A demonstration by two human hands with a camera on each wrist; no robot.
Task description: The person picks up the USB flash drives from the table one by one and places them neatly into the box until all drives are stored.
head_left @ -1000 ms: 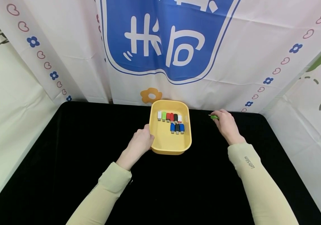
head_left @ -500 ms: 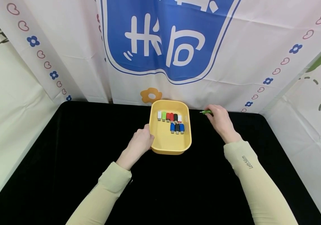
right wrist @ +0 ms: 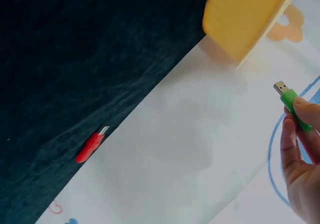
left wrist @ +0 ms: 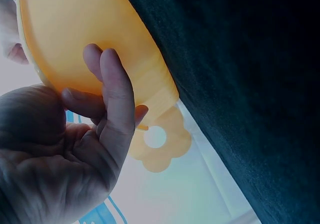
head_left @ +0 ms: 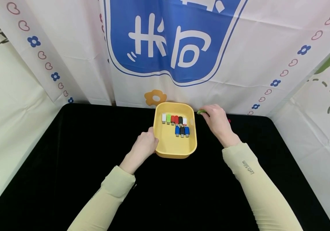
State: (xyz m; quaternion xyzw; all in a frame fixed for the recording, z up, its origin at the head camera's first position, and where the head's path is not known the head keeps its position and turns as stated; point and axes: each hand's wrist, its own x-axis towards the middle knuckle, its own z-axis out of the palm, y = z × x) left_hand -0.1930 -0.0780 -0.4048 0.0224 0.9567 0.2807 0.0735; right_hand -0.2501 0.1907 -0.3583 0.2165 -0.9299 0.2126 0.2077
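A yellow plastic bin [head_left: 168, 148] stands at the back middle of the black table, with several USB sticks [head_left: 172, 120] in two rows inside. The back row has white, green, red and black ones; the front row is blue, black, blue. My left hand [head_left: 143, 144] holds the bin's left side, its fingers against the outer wall in the left wrist view. Just outside the bin's back right corner, my right hand [head_left: 217, 122] pinches a green USB stick [right wrist: 291, 104] between thumb and fingers, metal plug pointing outward.
A red USB stick [right wrist: 91, 146] lies on the black table cloth [head_left: 165, 192] near its back edge, partly hidden by my right hand in the head view. A white printed curtain [head_left: 234, 64] hangs right behind the table.
My right hand has moved left toward the bin with the green USB stick, and a bit of the red USB stick shows behind it. The left hand and the bin have stayed put.
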